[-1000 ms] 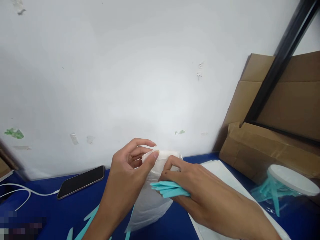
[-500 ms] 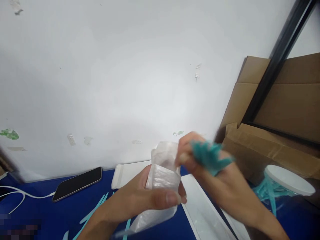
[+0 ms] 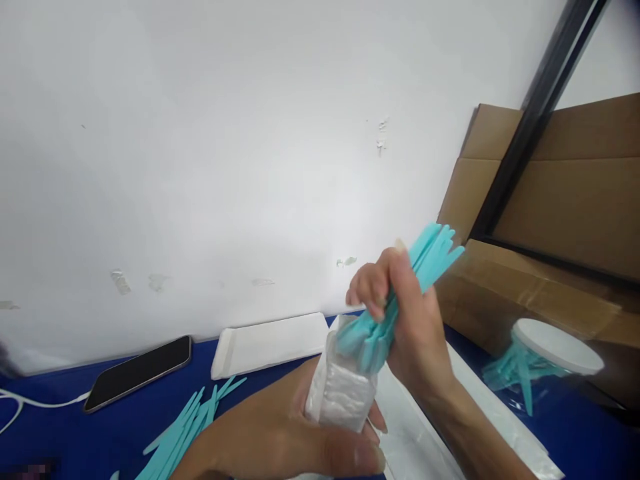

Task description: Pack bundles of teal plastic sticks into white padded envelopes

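My left hand (image 3: 300, 433) is wrapped round a crinkled, whitish plastic bag (image 3: 349, 397), its mouth facing up. My right hand (image 3: 410, 313) grips a bundle of turquoise flat plastic sticks (image 3: 434, 257), tilted, with their tops fanning out above the thumb. The lower ends of the bundle, slightly blurred, are at the bag's mouth; how far inside they reach I cannot tell. Beside my left forearm, more turquoise sticks (image 3: 187, 423) lie in a loose pile on the blue table.
A phone (image 3: 140, 373) with a white cable lies at left. By the wall rests a flat white packet (image 3: 270, 343). Other white packets (image 3: 500, 400) lie under and right of my right forearm. A white-lidded clear container (image 3: 557, 345) with turquoise sticks stands near cardboard boxes (image 3: 540, 287).
My right hand has turned, bringing the bundle from lying across its back to pointing down into the bag's mouth. The bag and my left hand sit slightly lower in view.
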`<state>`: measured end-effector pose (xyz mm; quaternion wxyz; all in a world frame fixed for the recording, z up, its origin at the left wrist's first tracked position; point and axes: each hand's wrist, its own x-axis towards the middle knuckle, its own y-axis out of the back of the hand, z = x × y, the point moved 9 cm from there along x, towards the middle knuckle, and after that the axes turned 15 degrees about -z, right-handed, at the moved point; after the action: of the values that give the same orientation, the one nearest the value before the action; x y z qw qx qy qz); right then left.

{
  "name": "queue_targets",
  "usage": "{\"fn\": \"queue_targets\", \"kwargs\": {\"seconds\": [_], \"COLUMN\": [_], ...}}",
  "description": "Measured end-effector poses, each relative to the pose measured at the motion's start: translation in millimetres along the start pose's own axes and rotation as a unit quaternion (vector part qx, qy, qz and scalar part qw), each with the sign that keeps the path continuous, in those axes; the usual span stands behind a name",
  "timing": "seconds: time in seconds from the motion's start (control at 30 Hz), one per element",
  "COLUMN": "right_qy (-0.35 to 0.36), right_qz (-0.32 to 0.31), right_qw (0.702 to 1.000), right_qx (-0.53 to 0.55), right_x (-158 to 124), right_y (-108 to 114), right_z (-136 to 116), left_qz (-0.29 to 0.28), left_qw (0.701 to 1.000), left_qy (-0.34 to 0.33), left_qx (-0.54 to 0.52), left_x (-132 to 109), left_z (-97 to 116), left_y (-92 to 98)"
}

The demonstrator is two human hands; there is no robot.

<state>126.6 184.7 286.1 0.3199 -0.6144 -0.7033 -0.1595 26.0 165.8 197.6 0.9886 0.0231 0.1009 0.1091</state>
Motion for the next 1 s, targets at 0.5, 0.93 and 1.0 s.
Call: {"fn": "queue_targets", "kwargs": {"seconds": [0.5, 0.93, 1.0], "right_qy": [-0.106, -0.053, -0.050], "right_qz": [-0.169, -0.126, -0.115], "right_qw": [0.955, 0.955, 0.959], "right_qx": [-0.219, -0.263, -0.253], "right_x": [0.2, -4.2, -4.9], "right_y": [-11.9, -12.7, -11.4], "right_z": [-3.2, -18.1, -18.6], "left_qz": [-0.023, -0.015, -0.032], "left_qw": [0.999, 0.999, 0.998], "left_qy": [-0.019, -0.035, -0.054], "left_qx": [-0.034, -0.003, -0.030], "left_x": [3.8, 13.9, 18.2], "left_z": [4.3, -15.4, -17.2], "left_y": [-9.0, -6.1, -9.3]}}
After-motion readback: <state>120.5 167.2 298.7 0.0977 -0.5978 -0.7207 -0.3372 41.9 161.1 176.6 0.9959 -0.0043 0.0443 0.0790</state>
